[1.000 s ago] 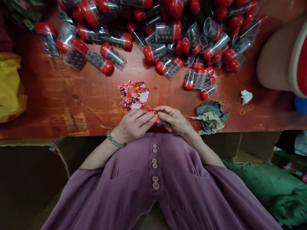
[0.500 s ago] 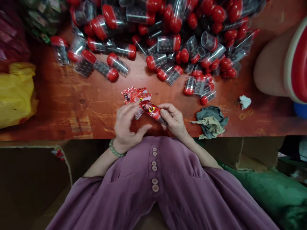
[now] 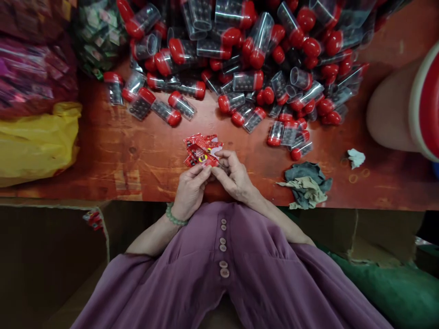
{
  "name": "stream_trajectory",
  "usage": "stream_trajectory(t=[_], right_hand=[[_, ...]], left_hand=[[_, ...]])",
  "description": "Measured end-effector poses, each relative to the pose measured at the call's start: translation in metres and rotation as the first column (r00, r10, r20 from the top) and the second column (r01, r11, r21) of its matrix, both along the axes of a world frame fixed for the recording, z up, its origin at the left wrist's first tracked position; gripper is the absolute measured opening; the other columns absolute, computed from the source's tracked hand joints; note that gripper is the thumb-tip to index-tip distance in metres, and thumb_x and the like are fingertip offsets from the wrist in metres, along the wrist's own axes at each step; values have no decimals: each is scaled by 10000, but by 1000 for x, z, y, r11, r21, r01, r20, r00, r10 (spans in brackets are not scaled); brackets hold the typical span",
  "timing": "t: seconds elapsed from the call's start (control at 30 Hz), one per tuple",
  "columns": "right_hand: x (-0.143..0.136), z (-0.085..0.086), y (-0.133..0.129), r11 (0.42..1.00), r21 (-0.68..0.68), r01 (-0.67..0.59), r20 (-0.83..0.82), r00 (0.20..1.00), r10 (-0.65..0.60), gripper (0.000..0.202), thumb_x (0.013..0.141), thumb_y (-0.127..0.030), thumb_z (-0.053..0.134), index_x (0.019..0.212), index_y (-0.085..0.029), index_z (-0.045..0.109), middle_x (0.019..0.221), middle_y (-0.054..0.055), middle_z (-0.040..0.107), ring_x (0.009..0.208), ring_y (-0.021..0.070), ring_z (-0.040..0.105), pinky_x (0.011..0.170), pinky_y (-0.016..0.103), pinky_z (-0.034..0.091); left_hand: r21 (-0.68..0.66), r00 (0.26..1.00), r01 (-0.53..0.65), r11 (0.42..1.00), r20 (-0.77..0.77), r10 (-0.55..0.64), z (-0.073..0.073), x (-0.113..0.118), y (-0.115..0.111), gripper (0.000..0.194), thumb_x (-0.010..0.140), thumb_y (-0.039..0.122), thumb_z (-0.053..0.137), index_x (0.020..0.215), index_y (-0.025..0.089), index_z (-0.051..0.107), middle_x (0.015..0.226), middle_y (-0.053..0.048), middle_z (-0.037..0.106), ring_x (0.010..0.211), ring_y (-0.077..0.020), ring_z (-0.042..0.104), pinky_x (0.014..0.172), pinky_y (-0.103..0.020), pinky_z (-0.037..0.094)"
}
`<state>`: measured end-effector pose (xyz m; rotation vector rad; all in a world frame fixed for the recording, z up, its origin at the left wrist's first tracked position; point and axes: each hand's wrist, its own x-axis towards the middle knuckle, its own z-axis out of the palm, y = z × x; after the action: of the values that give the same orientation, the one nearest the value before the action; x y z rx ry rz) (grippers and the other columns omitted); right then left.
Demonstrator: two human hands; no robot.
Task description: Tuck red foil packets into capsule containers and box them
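Observation:
In front of my body, a red printed plastic wrapper [image 3: 205,159] with a yellow mark is between my hands. My left hand [image 3: 188,191], with a green bead bracelet [image 3: 174,215] on the wrist, pinches its near edge between thumb and forefinger. My right hand [image 3: 236,178] grips its right end, thumb tip close to the left thumb. The fingers cover part of the wrapper, and I cannot tell what is inside it. Just beyond lie several more red wrappers [image 3: 196,140], overlapping on the table.
Clear tubes with red caps and dark balls [image 3: 248,81] are heaped across the back of the red-brown table [image 3: 103,146]. A yellow bag [image 3: 37,148] sits left. Crumpled cloths [image 3: 307,183], white tissue [image 3: 356,157] and a bucket [image 3: 391,109] are at right.
My left hand, open half a second ago, has closed on the wrapper's near edge. The right hand still holds the wrapper, now turned differently. The whole view has shifted slightly.

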<state>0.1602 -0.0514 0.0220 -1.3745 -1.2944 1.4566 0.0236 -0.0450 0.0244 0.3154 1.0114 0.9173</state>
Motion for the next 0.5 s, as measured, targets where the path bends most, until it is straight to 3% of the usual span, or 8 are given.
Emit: stream_trajectory(t=[0.1, 0.2, 0.27, 0.4, 0.5], right_hand=[[8, 4, -6, 996, -71, -48, -57, 997, 44, 425, 904, -361, 634, 1269, -244, 450, 1006, 27, 662, 870, 147, 661, 820, 317, 558], [15, 5, -13, 994, -102, -36, -52, 998, 31, 358, 913, -350, 618, 1231, -237, 499, 1013, 29, 680, 799, 128, 671, 777, 306, 583], [17, 3, -17, 1000, -22, 3, 39, 999, -2, 326, 918, -350, 620, 1212, -239, 533, 1006, 33, 695, 788, 132, 677, 788, 320, 592], [16, 1, -19, 972, 234, 22, 225, 971, -76, 316, 908, -325, 649, 1203, -237, 579, 1122, 78, 708, 981, 188, 696, 916, 374, 579], [15, 2, -18, 959, 281, 34, 261, 959, -111, 299, 918, -352, 636, 1192, -239, 593, 1117, 84, 718, 991, 202, 704, 919, 378, 586]], left_hand=[[10, 999, -33, 999, -18, 33, 1, -1, 0, 275, 654, 397, 872, 804, 192, 767, 791, -12, 745, 707, -127, 658, 727, -266, 545], [27, 998, -40, 999, -42, 41, 2, -1, 2, 273, 642, 383, 876, 798, 186, 772, 787, -13, 750, 724, -128, 658, 763, -269, 534], [51, 996, -48, 998, -72, 52, 2, 0, 3, 259, 628, 365, 885, 775, 184, 770, 780, -6, 750, 727, -119, 650, 784, -261, 523], [99, 994, -65, 993, -86, 74, 4, 3, 7, 262, 604, 341, 902, 765, 192, 760, 788, 8, 751, 726, -106, 648, 797, -254, 518], [133, 995, -47, 990, -77, 57, 5, 2, 11, 327, 565, 341, 928, 790, 191, 744, 799, 8, 750, 738, -116, 659, 811, -266, 521]])
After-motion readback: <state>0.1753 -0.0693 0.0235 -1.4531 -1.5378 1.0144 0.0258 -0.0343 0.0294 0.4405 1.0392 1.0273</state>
